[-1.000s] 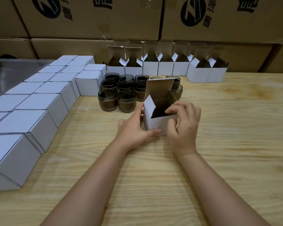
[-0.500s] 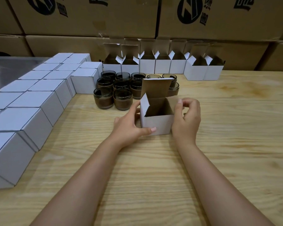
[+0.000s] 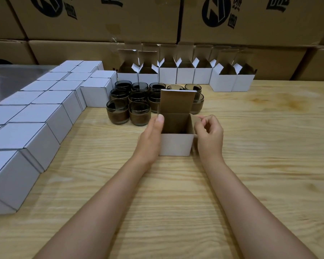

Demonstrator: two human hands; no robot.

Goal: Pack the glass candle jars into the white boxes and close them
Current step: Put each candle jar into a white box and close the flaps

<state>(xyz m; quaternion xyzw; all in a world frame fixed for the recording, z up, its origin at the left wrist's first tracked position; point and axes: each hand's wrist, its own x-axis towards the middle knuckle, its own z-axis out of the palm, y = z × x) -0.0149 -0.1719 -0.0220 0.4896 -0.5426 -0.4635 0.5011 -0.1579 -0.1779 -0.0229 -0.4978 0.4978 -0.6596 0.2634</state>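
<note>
head view: an open white box [image 3: 176, 146] of smooth card, brown inside, stands square on the grained wooden tabletop [image 3: 251, 165], lid flap [image 3: 176, 101] upright. left hand [image 3: 151, 137] lies flat against its left wall, grip apart, thumb straight. right hand [image 3: 209, 135] curls at the right wall, grip pinched on the side flap [image 3: 195, 121]. round smoked-glass candle jars [image 3: 138, 113] cluster just behind.

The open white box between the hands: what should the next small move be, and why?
Probably the left hand reaches to the nearest jar and lowers it into the open box: its lid flap stands up, the inside looks empty, and that jar stands close by.
</note>
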